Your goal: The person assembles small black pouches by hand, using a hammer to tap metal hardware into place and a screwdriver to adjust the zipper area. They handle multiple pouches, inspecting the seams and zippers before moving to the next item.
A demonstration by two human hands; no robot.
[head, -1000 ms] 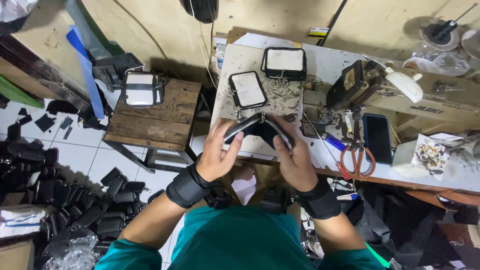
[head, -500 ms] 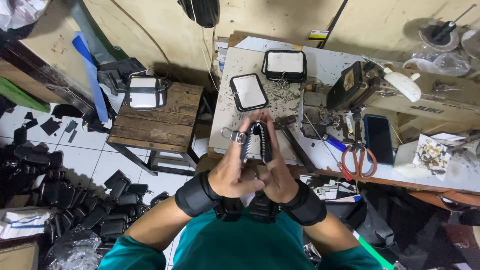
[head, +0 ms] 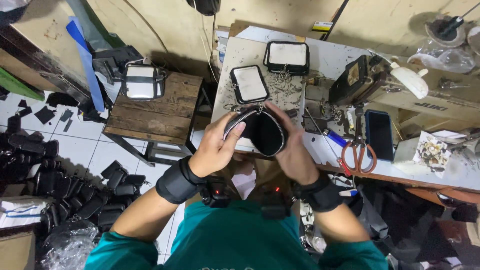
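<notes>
**A:** Holding first, near the body: left hand [head: 216, 145] and right hand [head: 292, 150] both closed on 1 black zip pouch [head: 264, 131], above the table's near edge. Left thumb pinches the zipper rim; right fingers wrap the far side. The mouth gapes, black lining showing.

**B:** Risks?

**A:** As I judge it, the rim is held only by a thumb pinch, so a harder pull could let the zipper tape slip out and the mouth snap closed. The pouch hangs past the table edge [head: 235, 145], so a loose grip would drop it to the floor among the pile of black pouches [head: 75, 190]. Metal chain bits [head: 282, 82] are scattered just beyond; the zipper pull might snag there if the pouch is lowered.

**B:** Farther out?

**A:** 2 black-framed white panels [head: 249, 84] [head: 286, 55] on the table, orange-handled scissors [head: 358, 150] and a dark phone [head: 379, 134] to the right, a sewing machine [head: 400, 82] behind, and a wooden stool [head: 155, 107] to the left.

**B:** Versus 0.5 s ago?

**A:** Then the palms were pressed together with the pouch narrow and upright between them. Now the hands are parted and the mouth is wide open. The table items have not moved.
</notes>
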